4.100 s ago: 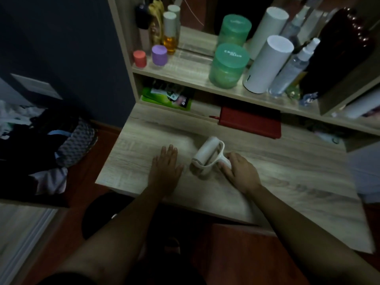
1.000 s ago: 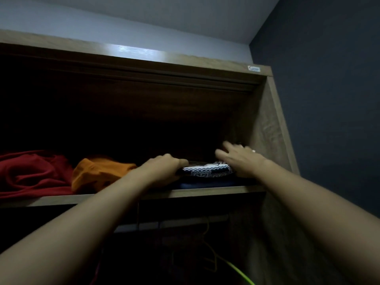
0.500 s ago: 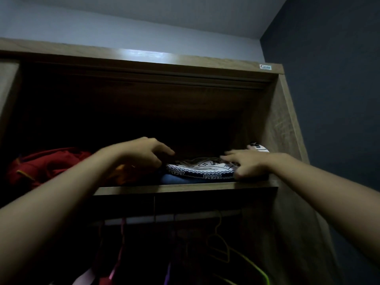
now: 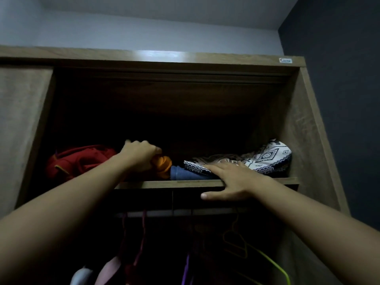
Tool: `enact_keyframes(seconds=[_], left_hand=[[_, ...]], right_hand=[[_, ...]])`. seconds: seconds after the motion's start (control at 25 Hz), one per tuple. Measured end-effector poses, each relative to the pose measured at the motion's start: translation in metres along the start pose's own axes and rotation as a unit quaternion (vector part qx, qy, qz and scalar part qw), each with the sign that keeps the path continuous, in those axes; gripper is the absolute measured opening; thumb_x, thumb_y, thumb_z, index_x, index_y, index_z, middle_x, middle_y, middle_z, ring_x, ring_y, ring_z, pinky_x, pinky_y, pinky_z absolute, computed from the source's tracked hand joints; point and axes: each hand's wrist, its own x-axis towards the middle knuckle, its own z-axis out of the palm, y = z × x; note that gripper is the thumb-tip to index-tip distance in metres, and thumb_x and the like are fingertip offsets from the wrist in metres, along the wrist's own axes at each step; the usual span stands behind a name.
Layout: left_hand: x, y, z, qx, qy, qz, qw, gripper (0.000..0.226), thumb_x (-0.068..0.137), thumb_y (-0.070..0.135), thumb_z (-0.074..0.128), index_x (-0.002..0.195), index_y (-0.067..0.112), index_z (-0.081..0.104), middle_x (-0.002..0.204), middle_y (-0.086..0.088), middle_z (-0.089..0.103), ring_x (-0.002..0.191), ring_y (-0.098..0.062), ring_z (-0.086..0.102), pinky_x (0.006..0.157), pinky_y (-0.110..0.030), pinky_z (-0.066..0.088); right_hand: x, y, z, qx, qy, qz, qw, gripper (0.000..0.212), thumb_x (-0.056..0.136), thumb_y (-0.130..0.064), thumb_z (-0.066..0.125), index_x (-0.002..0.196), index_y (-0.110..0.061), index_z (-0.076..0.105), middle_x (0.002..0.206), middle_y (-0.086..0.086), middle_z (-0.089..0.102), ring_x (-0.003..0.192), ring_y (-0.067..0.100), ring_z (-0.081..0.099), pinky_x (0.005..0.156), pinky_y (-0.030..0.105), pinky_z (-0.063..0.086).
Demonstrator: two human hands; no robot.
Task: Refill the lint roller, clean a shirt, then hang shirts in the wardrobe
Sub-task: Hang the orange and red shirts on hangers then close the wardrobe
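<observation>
I look up into an open wooden wardrobe [image 4: 304,124]. Folded clothes lie on its top shelf [image 4: 156,184]. My left hand [image 4: 139,155] is closed around an orange garment [image 4: 163,164] in the middle of the shelf. My right hand [image 4: 232,182] lies flat, fingers spread, on the front edge of a white patterned shirt [image 4: 267,159] and a blue folded garment [image 4: 185,174] beneath it; its thumb hangs under the shelf edge. A red garment [image 4: 80,159] sits to the left. The lint roller is out of view.
Under the shelf a rail [image 4: 156,212] carries several hangers, among them a yellow-green one [image 4: 273,266] and pink ones [image 4: 115,264]. A closed wardrobe door panel [image 4: 20,130] stands at the left. A dark wall [image 4: 345,99] borders the wardrobe on the right.
My left hand has gone from the patterned shirt leftward onto the orange garment and closed on it. My right hand slid forward to the shelf edge. The view has tilted down a little.
</observation>
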Motion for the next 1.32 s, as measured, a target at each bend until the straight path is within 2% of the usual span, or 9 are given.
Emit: enact_keyframes(seconds=[0.24,0.44,0.6,0.76,0.88,0.96,1.12,1.2,1.32], left_hand=[[-0.001,-0.025,-0.039,-0.089,0.302,-0.031,0.949,0.041,0.084,0.017,0.053,0.124,0.023,0.046,0.108,-0.011,0.060,0.096,-0.038,0.060,0.078,-0.049,0.045],[-0.031,-0.035,-0.081,-0.161,0.437,-0.026,0.885,0.044,0.078,0.016,0.057,0.121,0.020,0.052,0.113,-0.011,0.062,0.099,-0.039,0.058,0.072,-0.050,0.051],[-0.070,-0.037,-0.107,-0.251,0.483,-0.038,0.838,0.039,0.070,0.026,0.056,0.109,0.023,0.058,0.100,-0.008,0.069,0.093,-0.034,0.063,0.073,-0.044,0.051],[-0.116,-0.044,-0.124,-0.359,0.396,-0.091,0.840,0.035,0.065,0.028,0.062,0.099,0.024,0.063,0.080,0.002,0.062,0.082,-0.023,0.062,0.068,-0.027,0.043],[-0.153,-0.042,-0.103,-0.466,0.290,-0.109,0.829,0.025,0.057,0.038,0.069,0.080,0.030,0.061,0.074,0.005,0.063,0.076,-0.019,0.062,0.067,-0.034,0.051],[-0.177,-0.030,-0.076,-0.537,0.238,-0.151,0.795,0.034,0.047,0.047,0.067,0.076,0.032,0.062,0.075,0.001,0.067,0.078,-0.021,0.065,0.075,-0.043,0.055],[-0.235,0.004,-0.019,-0.619,0.123,-0.200,0.749,0.029,0.061,0.034,0.074,0.084,0.026,0.059,0.084,-0.001,0.067,0.082,-0.019,0.065,0.080,-0.044,0.055],[-0.262,0.010,-0.004,-0.647,0.053,-0.215,0.730,0.027,0.075,0.029,0.073,0.093,0.024,0.053,0.090,-0.001,0.063,0.085,-0.016,0.062,0.075,-0.038,0.054],[-0.288,0.003,0.013,-0.542,-0.037,-0.159,0.824,0.023,0.088,0.036,0.058,0.099,0.019,0.047,0.091,-0.005,0.061,0.084,-0.021,0.061,0.071,-0.035,0.051]], right_hand=[[0.004,0.005,0.000,-0.004,0.018,-0.031,0.999,0.097,0.068,-0.081,0.044,0.146,-0.031,0.015,0.150,-0.002,0.032,0.135,0.021,0.031,0.111,0.036,0.027],[0.007,0.008,0.010,-0.029,0.035,-0.030,0.999,0.097,0.072,-0.066,0.054,0.148,-0.030,0.006,0.154,-0.001,0.024,0.139,0.022,0.023,0.113,0.038,0.023],[-0.011,0.000,0.004,0.036,0.052,-0.006,0.998,0.119,0.045,-0.099,0.013,0.143,-0.040,-0.015,0.159,-0.002,0.004,0.146,0.020,0.007,0.117,0.042,0.007],[-0.059,-0.052,-0.019,0.307,0.216,-0.020,0.927,0.106,0.048,-0.096,0.034,0.137,-0.053,-0.004,0.146,-0.028,0.011,0.136,-0.003,0.014,0.113,0.035,0.021],[-0.105,-0.103,-0.048,0.373,0.282,-0.085,0.880,0.085,0.051,-0.088,0.048,0.126,-0.058,0.020,0.125,-0.036,0.030,0.118,-0.013,0.035,0.085,0.014,0.037],[-0.128,-0.138,-0.062,0.399,0.244,-0.089,0.880,0.081,0.052,-0.084,0.053,0.122,-0.056,0.026,0.121,-0.035,0.032,0.113,-0.015,0.037,0.079,0.011,0.039],[-0.141,-0.191,-0.040,0.368,0.063,-0.037,0.927,0.076,0.067,-0.069,0.060,0.129,-0.037,0.031,0.130,-0.019,0.043,0.118,0.002,0.045,0.099,0.030,0.044],[-0.146,-0.208,-0.017,0.388,-0.002,-0.024,0.921,0.048,0.082,-0.051,0.059,0.123,-0.031,0.046,0.121,-0.010,0.057,0.108,0.006,0.056,0.096,0.032,0.048],[-0.149,-0.208,0.000,0.422,0.002,0.075,0.903,0.021,0.094,-0.032,0.048,0.104,-0.021,0.063,0.103,0.001,0.067,0.097,0.018,0.063,0.089,0.034,0.050]])
